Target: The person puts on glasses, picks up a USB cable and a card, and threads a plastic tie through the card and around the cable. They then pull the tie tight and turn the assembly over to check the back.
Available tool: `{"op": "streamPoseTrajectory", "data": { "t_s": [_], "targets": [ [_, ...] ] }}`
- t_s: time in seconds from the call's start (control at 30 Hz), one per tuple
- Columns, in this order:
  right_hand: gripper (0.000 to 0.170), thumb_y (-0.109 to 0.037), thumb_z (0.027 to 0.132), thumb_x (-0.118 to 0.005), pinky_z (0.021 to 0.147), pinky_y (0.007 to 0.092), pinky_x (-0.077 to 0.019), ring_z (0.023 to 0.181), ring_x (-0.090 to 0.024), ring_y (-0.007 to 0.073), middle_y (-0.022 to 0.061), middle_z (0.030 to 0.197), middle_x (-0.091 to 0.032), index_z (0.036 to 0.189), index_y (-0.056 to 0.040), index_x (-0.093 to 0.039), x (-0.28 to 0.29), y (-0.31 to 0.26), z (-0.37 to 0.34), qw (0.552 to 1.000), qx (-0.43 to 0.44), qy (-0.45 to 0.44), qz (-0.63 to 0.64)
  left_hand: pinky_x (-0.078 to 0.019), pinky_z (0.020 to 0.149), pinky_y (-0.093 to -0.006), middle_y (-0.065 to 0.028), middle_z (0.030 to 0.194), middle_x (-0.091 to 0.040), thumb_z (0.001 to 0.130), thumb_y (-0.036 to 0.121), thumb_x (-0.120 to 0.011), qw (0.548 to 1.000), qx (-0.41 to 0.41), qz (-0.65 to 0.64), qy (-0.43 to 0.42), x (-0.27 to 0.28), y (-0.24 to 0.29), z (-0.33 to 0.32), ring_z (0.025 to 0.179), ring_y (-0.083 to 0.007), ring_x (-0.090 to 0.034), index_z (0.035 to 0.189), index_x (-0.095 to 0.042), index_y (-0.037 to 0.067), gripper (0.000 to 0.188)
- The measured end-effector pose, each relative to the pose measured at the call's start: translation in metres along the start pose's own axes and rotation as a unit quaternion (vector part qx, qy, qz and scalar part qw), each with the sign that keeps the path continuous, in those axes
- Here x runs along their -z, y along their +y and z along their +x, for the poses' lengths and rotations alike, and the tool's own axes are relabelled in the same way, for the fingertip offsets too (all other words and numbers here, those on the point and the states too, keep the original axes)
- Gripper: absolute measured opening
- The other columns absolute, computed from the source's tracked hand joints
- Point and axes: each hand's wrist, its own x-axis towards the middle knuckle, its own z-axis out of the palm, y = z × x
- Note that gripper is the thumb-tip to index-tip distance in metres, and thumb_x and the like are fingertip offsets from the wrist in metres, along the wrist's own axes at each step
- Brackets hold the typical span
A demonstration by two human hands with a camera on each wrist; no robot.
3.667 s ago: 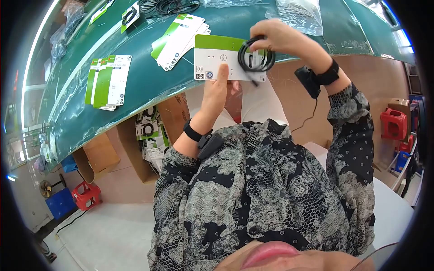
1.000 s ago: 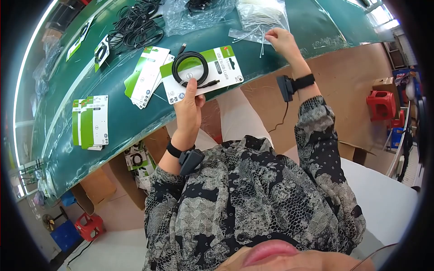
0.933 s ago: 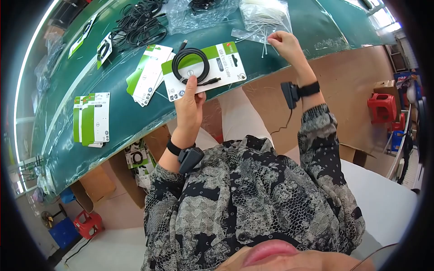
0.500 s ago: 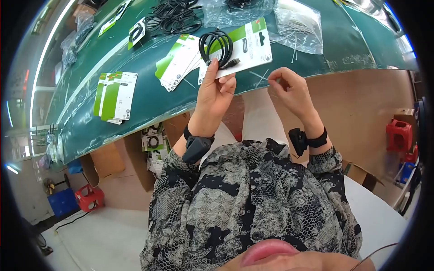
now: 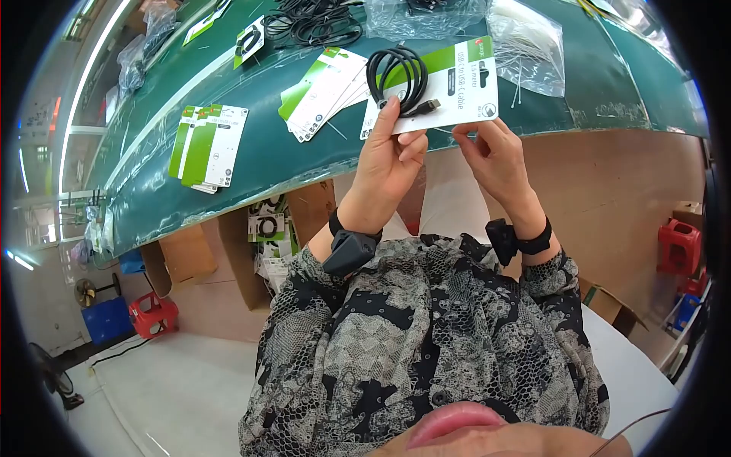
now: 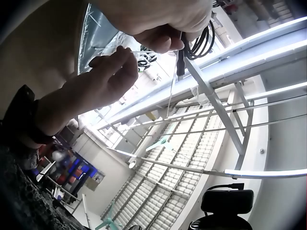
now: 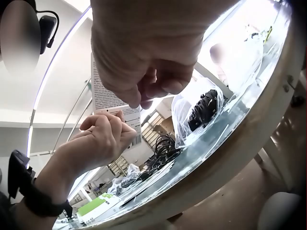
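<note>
My left hand (image 5: 384, 171) holds a green and white USB-C cable card (image 5: 474, 95), its thumb pressing a coiled black cable (image 5: 422, 80) against the card's front. One cable plug (image 5: 429, 107) points toward the card's lower edge. Just below the card's right corner, my right hand (image 5: 499, 160) pinches a thin white cable tie (image 6: 139, 51) between thumb and forefinger. The right wrist view shows the card's printed back (image 7: 108, 91), with the left hand's fingers curled below it.
On the green table (image 5: 266, 164) lie a fanned card stack (image 5: 324, 95) and another stack (image 5: 217, 145). Behind are loose black cables (image 5: 312, 27) and a clear bag of white cable ties (image 5: 525, 42). A carton of carded cables (image 5: 266, 228) stands under the table edge.
The right hand first laid the coil on the card, then reached to the cable tie bag and came back with a tie to the card's lower edge. The left hand kept the card and took the coil.
</note>
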Motion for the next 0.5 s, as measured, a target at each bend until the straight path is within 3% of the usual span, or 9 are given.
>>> {"op": "streamPoseTrajectory", "data": {
  "t_s": [0.3, 0.43, 0.5],
  "targets": [
    [0.012, 0.003, 0.076, -0.066, 0.046, 0.0230, -0.0361, 0.050, -0.045, 0.0076, 0.0036, 0.074, -0.055, 0.086, -0.0020, -0.063, -0.005, -0.003, 0.002, 1.000, -0.006, -0.003, 0.022, -0.0293, 0.040, -0.0184, -0.0053, 0.086, -0.062, 0.090, 0.018, -0.061, 0.994, 0.063, -0.094, 0.013, 0.011, 0.003, 0.003, 0.054, -0.0070, -0.045, 0.094, -0.055, 0.007, 0.012],
    [0.012, 0.005, 0.075, -0.065, 0.046, 0.0235, -0.0367, 0.051, -0.047, 0.0097, 0.0044, 0.075, -0.055, 0.085, -0.0021, -0.063, -0.005, -0.011, 0.004, 1.000, -0.003, -0.004, 0.027, -0.0296, 0.040, -0.0184, -0.0037, 0.079, -0.057, 0.091, 0.018, -0.059, 0.990, 0.080, -0.116, 0.021, 0.009, 0.003, 0.003, 0.054, -0.0074, -0.045, 0.093, -0.054, 0.005, 0.014],
    [0.012, 0.006, 0.074, -0.065, 0.046, 0.0238, -0.0370, 0.052, -0.047, 0.0109, 0.0047, 0.075, -0.055, 0.084, -0.0021, -0.063, -0.004, -0.019, 0.007, 1.000, -0.004, 0.001, 0.028, -0.0293, 0.039, -0.0185, -0.0042, 0.077, -0.050, 0.092, 0.016, -0.056, 0.975, 0.117, -0.189, -0.012, 0.003, 0.005, 0.000, 0.054, -0.0081, -0.045, 0.095, -0.053, 0.001, 0.015]
  ]
}}
